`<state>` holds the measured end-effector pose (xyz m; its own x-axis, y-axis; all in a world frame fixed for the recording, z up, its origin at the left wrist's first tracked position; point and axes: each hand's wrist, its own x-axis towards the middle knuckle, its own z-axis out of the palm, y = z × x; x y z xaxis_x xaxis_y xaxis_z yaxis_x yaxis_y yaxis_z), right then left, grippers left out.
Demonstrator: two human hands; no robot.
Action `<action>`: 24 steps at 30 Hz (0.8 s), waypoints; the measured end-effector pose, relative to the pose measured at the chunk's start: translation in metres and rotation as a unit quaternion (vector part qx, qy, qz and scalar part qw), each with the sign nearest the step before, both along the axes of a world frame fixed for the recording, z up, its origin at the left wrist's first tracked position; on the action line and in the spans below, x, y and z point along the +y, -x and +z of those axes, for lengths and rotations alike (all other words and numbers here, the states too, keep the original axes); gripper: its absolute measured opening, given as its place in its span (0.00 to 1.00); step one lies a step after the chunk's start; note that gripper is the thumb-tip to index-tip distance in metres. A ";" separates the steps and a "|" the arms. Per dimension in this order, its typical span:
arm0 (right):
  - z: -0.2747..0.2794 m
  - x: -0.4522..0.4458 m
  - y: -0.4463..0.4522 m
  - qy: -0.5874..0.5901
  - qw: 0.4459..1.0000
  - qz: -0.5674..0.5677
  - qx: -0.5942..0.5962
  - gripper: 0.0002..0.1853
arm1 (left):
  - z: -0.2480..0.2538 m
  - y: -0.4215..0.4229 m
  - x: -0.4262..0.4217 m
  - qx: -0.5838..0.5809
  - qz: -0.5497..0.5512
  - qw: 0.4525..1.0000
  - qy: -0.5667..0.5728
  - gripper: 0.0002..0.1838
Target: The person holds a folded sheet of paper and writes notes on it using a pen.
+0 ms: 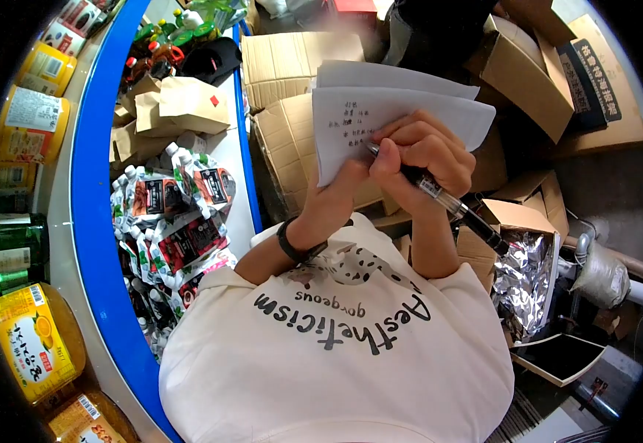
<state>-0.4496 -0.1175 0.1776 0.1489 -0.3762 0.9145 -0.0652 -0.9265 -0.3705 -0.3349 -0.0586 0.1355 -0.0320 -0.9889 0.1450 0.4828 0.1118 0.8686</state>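
- The pen is in the right hand, over the lower part of the paper sheets; the thumb and fingers pinch it near the writing end.
- Its long axis lies slanting: the tip points to the upper left, toward the handwriting, and the back end points to the lower right, beyond the sheets' edge.
- The left hand pinches the paper sheets at their lower left edge, thumb in front; its other fingers are mostly hidden.
- The right hand covers the lower right part of the sheets.
- The handwriting is too small for sure reading; whether the tip touches paper, I cannot tell.
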 end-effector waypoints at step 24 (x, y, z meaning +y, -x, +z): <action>-0.003 -0.002 0.001 0.002 1.000 0.018 0.000 0.15 | -0.009 0.002 -0.002 0.080 -0.007 0.996 0.026 0.13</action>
